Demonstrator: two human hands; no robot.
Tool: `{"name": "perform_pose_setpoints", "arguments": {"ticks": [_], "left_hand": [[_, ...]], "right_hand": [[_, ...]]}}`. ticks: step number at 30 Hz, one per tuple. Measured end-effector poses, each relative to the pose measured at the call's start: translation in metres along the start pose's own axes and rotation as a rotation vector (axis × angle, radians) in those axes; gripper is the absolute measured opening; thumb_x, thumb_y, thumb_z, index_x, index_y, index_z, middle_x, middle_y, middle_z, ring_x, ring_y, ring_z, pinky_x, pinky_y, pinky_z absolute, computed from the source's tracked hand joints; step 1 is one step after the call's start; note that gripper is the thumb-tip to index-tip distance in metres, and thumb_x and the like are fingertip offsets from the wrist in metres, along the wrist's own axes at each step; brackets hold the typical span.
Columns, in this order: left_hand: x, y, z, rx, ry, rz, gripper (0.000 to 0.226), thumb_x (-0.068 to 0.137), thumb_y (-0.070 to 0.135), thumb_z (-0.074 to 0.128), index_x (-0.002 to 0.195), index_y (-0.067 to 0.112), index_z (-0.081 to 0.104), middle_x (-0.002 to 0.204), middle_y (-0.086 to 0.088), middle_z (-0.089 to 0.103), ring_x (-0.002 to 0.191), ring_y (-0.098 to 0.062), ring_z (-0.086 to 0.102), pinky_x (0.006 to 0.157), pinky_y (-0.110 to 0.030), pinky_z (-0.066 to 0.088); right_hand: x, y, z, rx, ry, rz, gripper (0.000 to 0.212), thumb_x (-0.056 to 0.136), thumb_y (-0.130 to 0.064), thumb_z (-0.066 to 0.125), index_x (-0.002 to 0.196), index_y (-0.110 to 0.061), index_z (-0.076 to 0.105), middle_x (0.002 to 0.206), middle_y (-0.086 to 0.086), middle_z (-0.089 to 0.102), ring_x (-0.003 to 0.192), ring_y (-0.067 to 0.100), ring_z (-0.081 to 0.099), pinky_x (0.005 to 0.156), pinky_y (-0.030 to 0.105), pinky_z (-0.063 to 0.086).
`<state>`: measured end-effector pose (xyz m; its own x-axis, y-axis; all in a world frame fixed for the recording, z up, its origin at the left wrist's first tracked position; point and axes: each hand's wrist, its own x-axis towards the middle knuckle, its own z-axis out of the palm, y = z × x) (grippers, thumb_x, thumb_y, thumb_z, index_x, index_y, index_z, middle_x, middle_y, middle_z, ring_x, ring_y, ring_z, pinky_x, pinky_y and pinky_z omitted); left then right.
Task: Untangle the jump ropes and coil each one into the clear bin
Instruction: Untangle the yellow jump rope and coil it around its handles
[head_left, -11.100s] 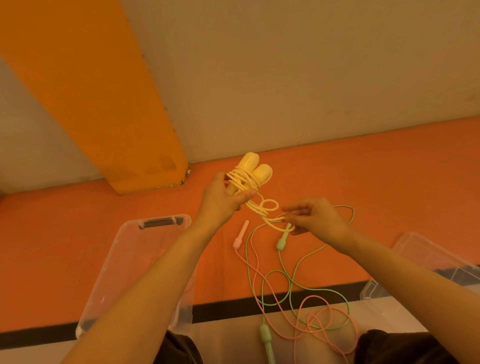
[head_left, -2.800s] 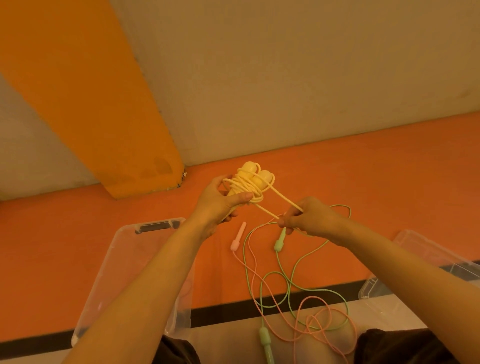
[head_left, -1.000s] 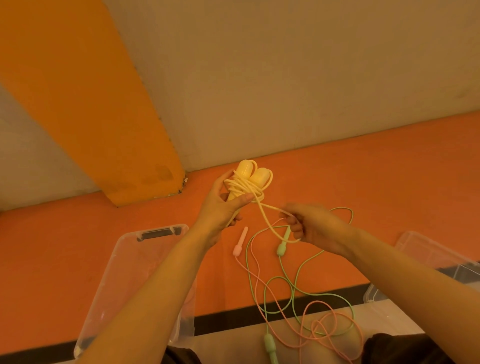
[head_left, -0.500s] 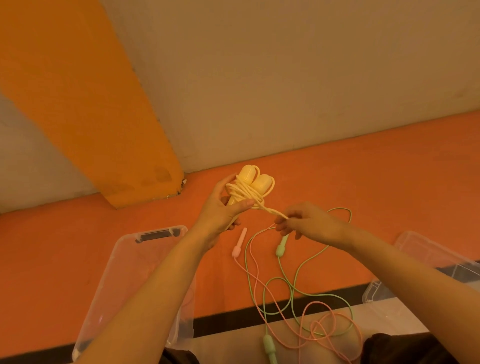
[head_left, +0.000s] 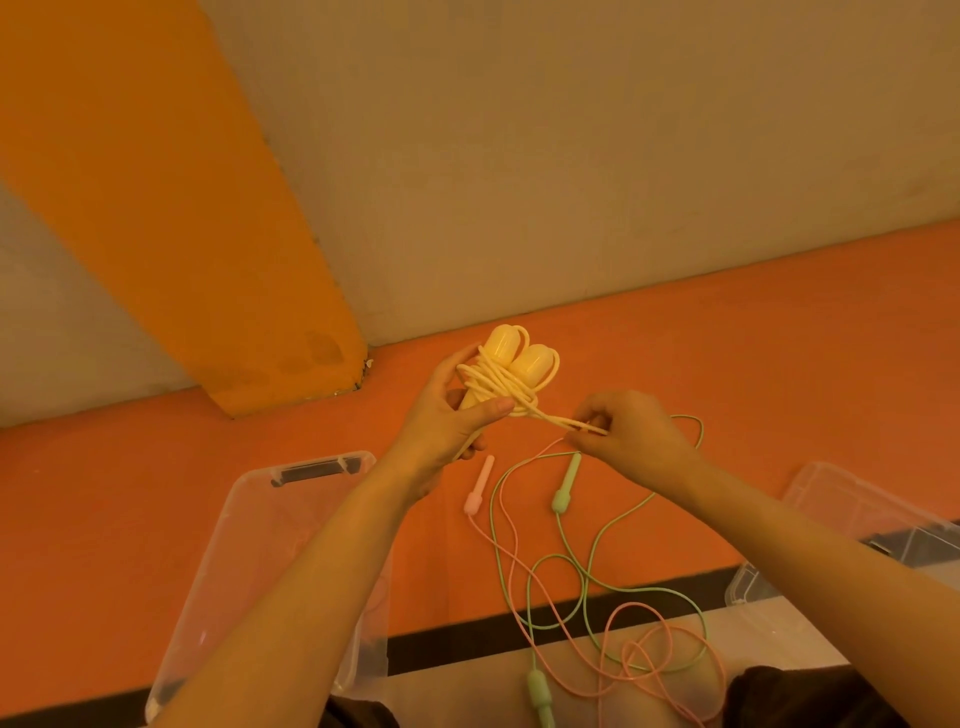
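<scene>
The right hand (head_left: 631, 441) has its fingers (head_left: 589, 423) pinched on the loose tail of the yellow rope (head_left: 506, 382), which runs taut and short from the bundle to that pinch. The left hand (head_left: 447, 421) is closed round the rope's two handles, held side by side and pointing up, thumb pressed across the wraps so they cannot slip.

The step in hand looks like finishing the wrap. To do it well, I would keep the tail under light tension, lay the last turns snug beside those already on instead of across them, and tuck the end beneath a wrap while the thumb still pins the bundle. Letting the thumb off first would probably let the coil spring loose. The bundle then goes into the clear bin (head_left: 244, 525), which sits open just below and left of the left forearm.

Below the hands, the green rope (head_left: 587, 566) and pink rope (head_left: 506, 556) lie on the floor, their cords crossing in several loops near the bottom edge, so they are not yet untangled. A green handle and a pink handle lie near each other just beneath the hands; a second green handle shows at the bottom edge.

The floor (head_left: 727, 332) is orange, with a black stripe and a pale band nearest the person. A second clear bin (head_left: 852, 499) sits at the right; what is in it I cannot tell. Beyond, a beige wall (head_left: 519, 156) meets the floor, crossed by a broad orange band.
</scene>
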<state>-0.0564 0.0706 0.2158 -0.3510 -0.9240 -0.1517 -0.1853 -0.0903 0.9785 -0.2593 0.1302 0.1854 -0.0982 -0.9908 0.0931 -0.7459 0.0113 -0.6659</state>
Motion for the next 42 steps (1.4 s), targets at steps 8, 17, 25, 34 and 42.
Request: {"name": "perform_pose_setpoints", "arguments": {"ticks": [8,17,25,34,42], "left_hand": [[0.0,-0.003,0.001,0.003,-0.03,0.008,0.073,0.079,0.017,0.077,0.138,0.041,0.04,0.113,-0.003,0.064,0.056,-0.015,0.048,0.044,-0.023,0.039],[-0.002,-0.003,0.004,0.033,-0.09,0.031,0.07,0.079,0.014,0.076,0.133,0.043,0.042,0.113,-0.005,0.062,0.051,-0.004,0.054,0.043,-0.021,0.04],[-0.005,0.0,0.006,0.062,-0.117,0.049,0.07,0.079,0.011,0.075,0.131,0.044,0.042,0.12,-0.004,0.059,0.054,-0.001,0.059,0.045,-0.021,0.042],[-0.005,-0.003,0.005,0.075,-0.113,0.062,0.068,0.079,0.012,0.076,0.125,0.05,0.043,0.117,-0.003,0.061,0.053,-0.002,0.055,0.045,-0.022,0.041],[-0.005,-0.005,0.009,0.138,-0.126,0.072,0.073,0.078,0.011,0.077,0.132,0.043,0.041,0.12,-0.004,0.057,0.05,0.001,0.054,0.043,-0.018,0.042]], "right_hand": [[0.0,0.003,0.004,0.088,0.014,0.052,0.005,0.083,-0.024,0.071,0.086,-0.021,0.073,0.071,-0.007,0.068,0.067,0.007,0.061,0.057,0.024,0.043],[0.002,0.005,0.006,0.143,0.117,0.117,0.012,0.078,-0.021,0.076,0.088,-0.016,0.075,0.106,0.005,0.062,0.109,0.015,0.052,0.08,0.029,0.039],[-0.001,0.005,0.007,0.037,0.141,0.217,0.026,0.081,-0.037,0.071,0.092,-0.014,0.073,0.084,0.004,0.07,0.077,0.018,0.062,0.067,0.036,0.05],[0.002,-0.003,0.006,0.644,0.055,0.431,0.04,0.078,-0.003,0.073,0.117,-0.003,0.063,0.101,0.006,0.065,0.081,0.008,0.06,0.071,0.019,0.05],[0.01,-0.01,-0.003,1.55,0.095,0.62,0.023,0.088,0.014,0.039,0.098,0.006,0.057,0.092,0.014,0.061,0.083,0.019,0.061,0.072,0.021,0.055]]}}
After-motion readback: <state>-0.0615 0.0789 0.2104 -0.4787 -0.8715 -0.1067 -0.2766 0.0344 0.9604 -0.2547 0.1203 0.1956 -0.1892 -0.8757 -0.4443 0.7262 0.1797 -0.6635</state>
